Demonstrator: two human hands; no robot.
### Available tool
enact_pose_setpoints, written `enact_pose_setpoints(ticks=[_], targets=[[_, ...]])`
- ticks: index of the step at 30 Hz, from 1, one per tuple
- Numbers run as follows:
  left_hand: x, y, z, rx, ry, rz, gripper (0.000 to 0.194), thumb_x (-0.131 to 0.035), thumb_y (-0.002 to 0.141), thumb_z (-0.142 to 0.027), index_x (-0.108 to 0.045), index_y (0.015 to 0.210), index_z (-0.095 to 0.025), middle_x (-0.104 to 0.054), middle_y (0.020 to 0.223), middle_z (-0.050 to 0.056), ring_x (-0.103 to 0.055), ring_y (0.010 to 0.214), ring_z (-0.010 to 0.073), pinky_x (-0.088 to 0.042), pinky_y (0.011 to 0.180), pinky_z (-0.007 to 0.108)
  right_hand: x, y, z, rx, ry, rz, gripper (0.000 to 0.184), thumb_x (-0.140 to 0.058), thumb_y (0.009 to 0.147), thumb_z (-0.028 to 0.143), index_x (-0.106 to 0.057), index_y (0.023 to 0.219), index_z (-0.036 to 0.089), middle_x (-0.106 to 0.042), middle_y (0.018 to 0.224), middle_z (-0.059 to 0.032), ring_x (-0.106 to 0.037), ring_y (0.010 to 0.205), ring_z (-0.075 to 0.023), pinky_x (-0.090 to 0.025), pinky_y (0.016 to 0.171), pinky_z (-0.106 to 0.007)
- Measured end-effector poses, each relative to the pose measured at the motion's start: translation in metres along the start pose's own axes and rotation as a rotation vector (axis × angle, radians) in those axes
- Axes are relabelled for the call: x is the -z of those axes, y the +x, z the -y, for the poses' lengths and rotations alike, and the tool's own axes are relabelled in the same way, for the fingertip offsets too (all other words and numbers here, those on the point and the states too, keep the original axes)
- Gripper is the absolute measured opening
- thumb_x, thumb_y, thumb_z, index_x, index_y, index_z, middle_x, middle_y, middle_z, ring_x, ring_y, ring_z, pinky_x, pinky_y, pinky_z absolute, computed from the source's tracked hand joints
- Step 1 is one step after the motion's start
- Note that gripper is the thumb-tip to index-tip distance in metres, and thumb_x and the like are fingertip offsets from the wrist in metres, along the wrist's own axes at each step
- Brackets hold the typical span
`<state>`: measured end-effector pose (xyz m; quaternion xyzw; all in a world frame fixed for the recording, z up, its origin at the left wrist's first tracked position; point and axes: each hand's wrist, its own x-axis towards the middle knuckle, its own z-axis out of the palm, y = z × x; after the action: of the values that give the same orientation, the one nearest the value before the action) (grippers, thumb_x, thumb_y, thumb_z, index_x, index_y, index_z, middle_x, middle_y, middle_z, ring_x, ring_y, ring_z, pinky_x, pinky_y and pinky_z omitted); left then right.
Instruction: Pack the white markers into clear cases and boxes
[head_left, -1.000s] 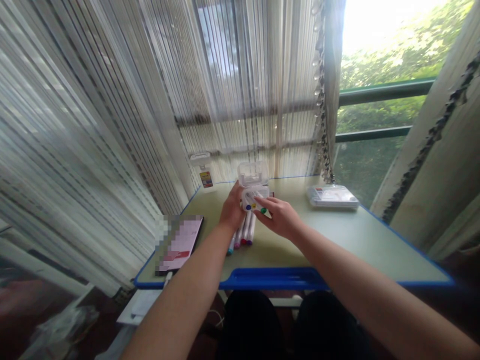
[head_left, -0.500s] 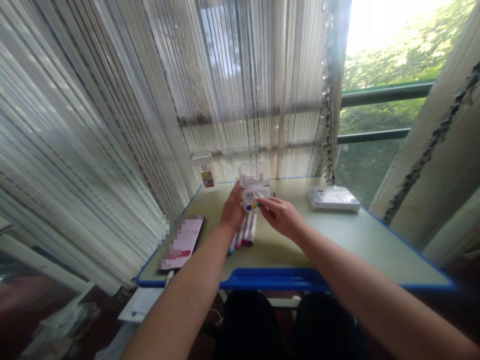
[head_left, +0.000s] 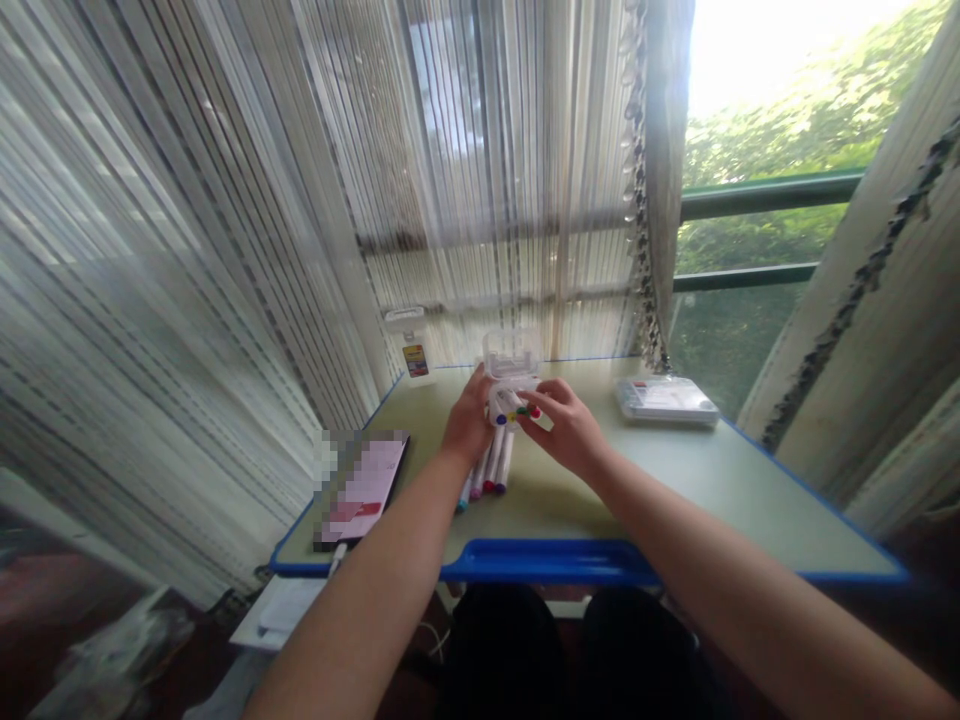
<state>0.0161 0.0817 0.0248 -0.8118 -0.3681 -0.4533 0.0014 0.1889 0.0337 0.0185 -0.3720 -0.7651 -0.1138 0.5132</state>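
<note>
A clear plastic case (head_left: 512,352) with its lid raised is held from the left side by my left hand (head_left: 470,415). Inside lie white markers with blue (head_left: 502,420), yellow, green and red ends facing me. My right hand (head_left: 562,420) is at the case's right side, thumb and index finger closed around the red-ended marker (head_left: 535,411); the exact contact is partly hidden. Below the case, several more white markers (head_left: 493,465) with light blue, pink, red and purple ends rest side by side on the table.
The pale table (head_left: 645,490) has a blue edge and a blue front tray (head_left: 555,560). A tablet-like device (head_left: 364,490) with a cable lies at left. Another clear case (head_left: 667,400) sits at right. A hanging package (head_left: 415,350) stands at the back by the curtain (head_left: 480,250).
A red-ended marker now shows at the right of the green one in the case, by my right fingers. My right hand has shifted slightly and its fingers are bent more.
</note>
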Motion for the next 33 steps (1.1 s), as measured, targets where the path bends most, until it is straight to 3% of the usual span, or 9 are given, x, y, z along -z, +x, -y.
enact_pose_setpoints(ticks=[9, 21, 33], targets=[[-0.001, 0.0, 0.002, -0.009, 0.038, 0.025, 0.059, -0.054, 0.076, -0.011, -0.042, 0.132, -0.026, -0.038, 0.145, 0.005, -0.04, 0.131, 0.0233, -0.041, 0.104, 0.041, 0.001, -0.002, 0.004, -0.075, -0.176, 0.062, 0.022, -0.055, 0.086, 0.032, -0.067, 0.102, 0.024, -0.066, 0.103, -0.0059, -0.064, 0.077, -0.0147, -0.049, 0.064, -0.023], [0.002, 0.002, 0.0, 0.046, 0.095, 0.047, 0.06, -0.056, 0.071, -0.006, -0.049, 0.126, -0.026, -0.04, 0.144, 0.005, -0.043, 0.128, 0.0267, -0.041, 0.104, 0.043, -0.006, 0.0, -0.008, -0.103, -0.021, 0.042, 0.014, -0.056, 0.084, 0.025, -0.067, 0.089, 0.018, -0.064, 0.09, -0.0075, -0.06, 0.065, -0.0122, -0.05, 0.065, -0.024], [0.01, 0.005, -0.004, 0.026, 0.175, 0.03, 0.057, -0.048, 0.073, -0.001, -0.051, 0.125, -0.025, -0.04, 0.144, 0.004, -0.04, 0.13, 0.0258, -0.037, 0.109, 0.043, -0.008, -0.001, -0.01, -0.096, 0.008, 0.053, 0.018, -0.052, 0.086, 0.022, -0.066, 0.097, 0.02, -0.064, 0.095, -0.0086, -0.064, 0.072, -0.0147, -0.053, 0.068, -0.027]])
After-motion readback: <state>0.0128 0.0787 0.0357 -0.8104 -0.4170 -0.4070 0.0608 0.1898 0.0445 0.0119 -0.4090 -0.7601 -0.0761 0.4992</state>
